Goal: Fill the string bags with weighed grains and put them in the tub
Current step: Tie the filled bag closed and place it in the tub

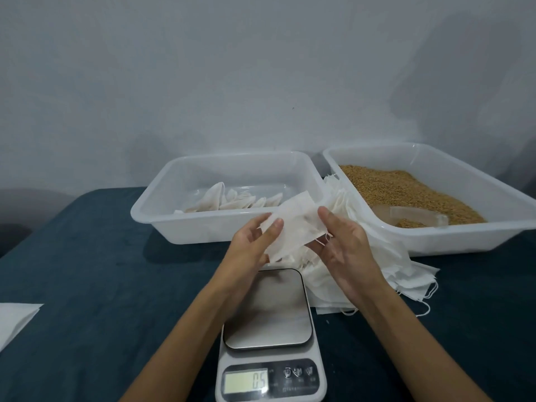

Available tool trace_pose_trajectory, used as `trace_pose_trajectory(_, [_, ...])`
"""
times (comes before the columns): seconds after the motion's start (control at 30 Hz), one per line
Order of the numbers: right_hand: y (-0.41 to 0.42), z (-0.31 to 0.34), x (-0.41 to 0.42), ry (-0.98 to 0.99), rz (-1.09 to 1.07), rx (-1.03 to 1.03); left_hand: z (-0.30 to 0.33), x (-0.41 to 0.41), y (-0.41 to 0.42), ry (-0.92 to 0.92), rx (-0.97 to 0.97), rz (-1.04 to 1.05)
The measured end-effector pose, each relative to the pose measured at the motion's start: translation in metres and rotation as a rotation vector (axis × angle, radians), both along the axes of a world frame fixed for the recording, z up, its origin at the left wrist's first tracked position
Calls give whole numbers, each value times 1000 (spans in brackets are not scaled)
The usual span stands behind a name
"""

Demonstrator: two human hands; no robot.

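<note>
Room: a plain pale wall [203,68] stands behind your table [87,271], which has a dark blue-green cloth on it.

Left hand: your left hand [252,245] is above the far edge of the scale. Its thumb lies on top of a bag and the fingers curl under it, so it pinches the left end of the bag.

Right hand: your right hand [342,242] holds the right end of the same bag. The thumb presses on top and the fingers are under it, loosely bent.

Bag: the white bag [293,224] is flat and looks empty. It hangs in the air between your two hands, tilted, in front of the tub. A thin string shows at its right end, near your right palm.

Tub: the white tub [162,216] is at the back, left of centre. Some white bags [232,200] lie on its floor. You cannot tell from here how full they are.

Tray: a second white tray [493,198] is at the right and holds brown grains [400,190]. A clear scoop [417,217] lies in its near part, with some grains inside.

Pile: a pile of bags [377,271] lies between the tub and the tray and reaches beside the scale, under your right hand.

Scale: the scale [269,338] is near you, with a bare steel plate. The display [246,381] reads about 05.

Left edge: one white sheet [14,320] lies on the cloth, cut by the picture edge.
</note>
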State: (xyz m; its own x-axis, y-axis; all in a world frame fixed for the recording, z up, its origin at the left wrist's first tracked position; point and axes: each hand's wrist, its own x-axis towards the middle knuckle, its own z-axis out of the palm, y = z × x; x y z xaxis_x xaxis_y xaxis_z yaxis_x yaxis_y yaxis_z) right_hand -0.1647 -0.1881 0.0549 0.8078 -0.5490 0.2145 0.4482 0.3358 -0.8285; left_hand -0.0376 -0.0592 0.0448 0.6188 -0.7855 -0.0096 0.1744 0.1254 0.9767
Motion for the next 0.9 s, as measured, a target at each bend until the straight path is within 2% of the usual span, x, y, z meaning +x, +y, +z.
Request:
trace_pose_trajectory(0.1, [2,-5,3,59,-96,-107,1,0,2,102,-116,-38])
trace_pose_trajectory(0.17, [3,-11,6,190,-359,-377,2,0,3,104,-147,30])
trace_pose_trajectory(0.27, [5,-18,8,330,-695,-765,-1,1,2,-212,-89,185])
trace_pose_trajectory(0.37, [5,-20,8,280,-750,-915,-2,-7,0,-336,-81,174])
trace_pose_trajectory(0.5, [12,-17,8,225,-548,-779,-1,-10,0,-300,-110,219])
trace_pose_trajectory(0.7, [7,-15,5,159,-418,-520,2,-6,1,-168,-84,305])
trace_pose_trajectory(0.8, [8,-14,5,141,-285,-563,2,-6,2,-147,-82,260])
trace_pose_trajectory(0.9, [9,-18,8,190,-297,-563,1,-5,0,-165,-57,290])
